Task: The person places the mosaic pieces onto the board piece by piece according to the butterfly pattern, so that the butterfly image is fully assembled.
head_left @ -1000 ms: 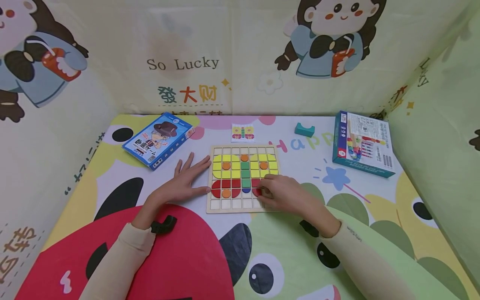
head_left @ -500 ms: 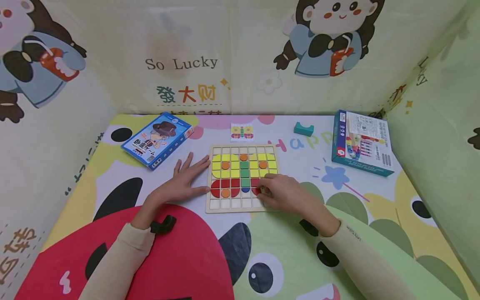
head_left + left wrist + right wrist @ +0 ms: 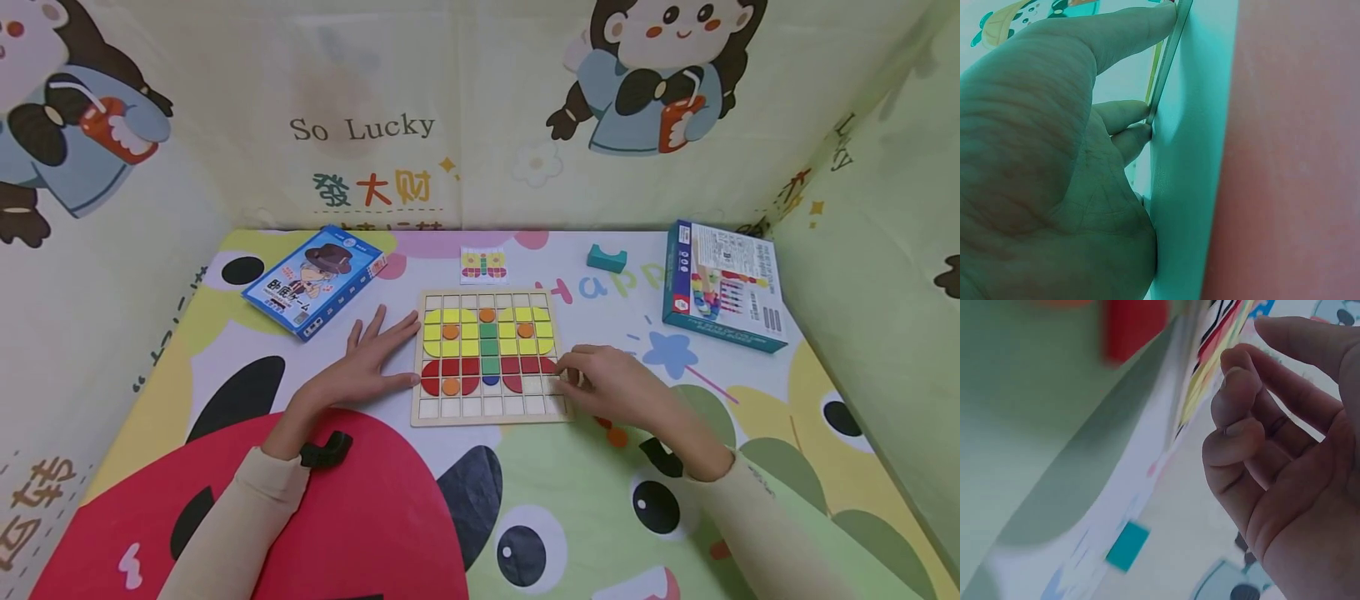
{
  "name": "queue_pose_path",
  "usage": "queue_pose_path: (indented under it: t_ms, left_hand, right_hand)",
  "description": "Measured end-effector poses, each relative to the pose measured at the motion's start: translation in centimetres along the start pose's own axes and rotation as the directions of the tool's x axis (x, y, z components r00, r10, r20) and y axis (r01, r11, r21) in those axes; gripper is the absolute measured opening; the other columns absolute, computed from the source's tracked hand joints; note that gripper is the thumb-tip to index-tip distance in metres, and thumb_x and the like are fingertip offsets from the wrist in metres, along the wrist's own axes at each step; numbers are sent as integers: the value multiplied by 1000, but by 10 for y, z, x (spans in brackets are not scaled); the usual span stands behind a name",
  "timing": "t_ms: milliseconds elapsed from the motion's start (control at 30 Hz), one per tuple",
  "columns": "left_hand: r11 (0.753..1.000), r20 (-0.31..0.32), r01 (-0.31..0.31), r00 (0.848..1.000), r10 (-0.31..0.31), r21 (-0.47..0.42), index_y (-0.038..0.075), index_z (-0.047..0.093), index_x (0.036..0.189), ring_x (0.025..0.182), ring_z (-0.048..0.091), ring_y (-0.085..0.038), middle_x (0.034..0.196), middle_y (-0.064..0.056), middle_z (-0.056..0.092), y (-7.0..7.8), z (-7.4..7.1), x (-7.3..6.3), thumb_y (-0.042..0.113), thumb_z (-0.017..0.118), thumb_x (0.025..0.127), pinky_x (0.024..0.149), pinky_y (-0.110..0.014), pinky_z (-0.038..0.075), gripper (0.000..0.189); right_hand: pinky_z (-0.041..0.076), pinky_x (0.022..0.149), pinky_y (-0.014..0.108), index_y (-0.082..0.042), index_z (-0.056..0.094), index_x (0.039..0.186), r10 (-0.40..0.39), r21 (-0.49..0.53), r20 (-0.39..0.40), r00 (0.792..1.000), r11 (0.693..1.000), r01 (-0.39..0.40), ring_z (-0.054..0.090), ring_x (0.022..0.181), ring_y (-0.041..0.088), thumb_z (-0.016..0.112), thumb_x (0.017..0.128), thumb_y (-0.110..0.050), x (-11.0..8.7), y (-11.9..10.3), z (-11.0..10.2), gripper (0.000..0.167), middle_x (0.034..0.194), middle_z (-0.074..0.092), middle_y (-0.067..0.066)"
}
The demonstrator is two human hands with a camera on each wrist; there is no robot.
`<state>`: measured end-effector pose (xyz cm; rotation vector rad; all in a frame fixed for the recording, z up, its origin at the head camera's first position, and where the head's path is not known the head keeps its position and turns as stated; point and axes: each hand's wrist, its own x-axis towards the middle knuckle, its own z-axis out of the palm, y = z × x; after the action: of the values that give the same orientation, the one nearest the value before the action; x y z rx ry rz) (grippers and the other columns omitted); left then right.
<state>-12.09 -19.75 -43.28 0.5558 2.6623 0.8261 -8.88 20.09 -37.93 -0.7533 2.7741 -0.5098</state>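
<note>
A wooden grid board [image 3: 488, 407] lies on the printed tablecloth, with yellow, red, green, orange and blue pieces laid in a butterfly pattern. My left hand [image 3: 362, 367] rests by its left side, spread fingertips and thumb touching the edge; the left wrist view shows them at the board's rim. At the lower right corner is my right hand [image 3: 611, 385], its fingertips over the end of the red row [image 3: 528, 365]. Loosely bent fingers [image 3: 1235, 444] show nothing between them and the thumb. Loose orange [image 3: 617, 437] and red pieces lie beneath the right wrist.
A small butterfly picture card [image 3: 483, 265] lies behind the board. The blue game box [image 3: 317, 279] is at back left, the teal-edged box [image 3: 726, 287] at back right. Between card and right box stands a teal arched block [image 3: 607, 259]. Another red piece [image 3: 720, 550] is near the right sleeve.
My right hand has moved right, from the red pieces near the middle to the board's right edge, uncovering red pieces and loose pieces beneath the wrist. The left hand has stayed put.
</note>
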Motion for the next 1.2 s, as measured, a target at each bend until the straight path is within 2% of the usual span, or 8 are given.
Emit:
queue_pose_path:
  t_ms: [167,400,567,767,900,1200]
  left_hand:
    - [1000,1,2,1000,-2,4,23,28,170,167,-15,-41,181,-5,17,1,-1,-1,48,76,91,128,-71,-16,96]
    - [1000,-5,5,1000,-5,6,21,28,169,166,-14,-43,180,-6,17,1,-1,-1,49,74,92,128,-72,-15,95]
    - [1000,-6,2,1000,-2,5,22,28,169,167,-14,-42,180,-6,17,1,-1,-1,49,75,92,128,-72,-16,95]
    - [1000,-9,-4,1000,4,0,22,28,169,167,-14,-42,180,-6,18,3,0,-1,46,77,90,128,-71,-16,96]
    - [1000,-8,-3,1000,3,0,22,28,169,167,-14,-42,180,-6,18,3,-1,-1,46,76,91,128,-71,-16,95]
    - [1000,-2,6,1000,-6,-2,21,28,169,167,-14,-42,180,-6,18,4,-2,-1,47,76,91,128,-72,-16,95]
  right_hand:
    - [54,71,23,-17,79,110,-14,32,-10,1000,999,14,57,79,6,79,96,-24,-26,22,-3,15,90,69,-10]
    - [51,67,20,-23,77,102,-51,47,-10,999,998,51,53,76,0,79,97,-23,-53,36,-3,5,84,64,-18]
    - [48,66,18,-29,74,95,-57,31,-8,998,998,57,53,75,-1,82,94,-26,-67,43,-1,8,81,60,-21]
    - [48,66,18,-34,73,93,-44,31,27,999,999,43,52,74,-1,88,87,-39,-76,48,3,17,83,61,-21]
    - [47,66,18,-34,73,93,-57,40,34,998,998,56,52,74,-1,90,84,-36,-77,49,4,20,84,61,-19]
    - [50,67,18,-33,72,93,-69,44,41,997,997,67,53,75,-3,88,86,-27,-77,48,6,19,85,61,-19]
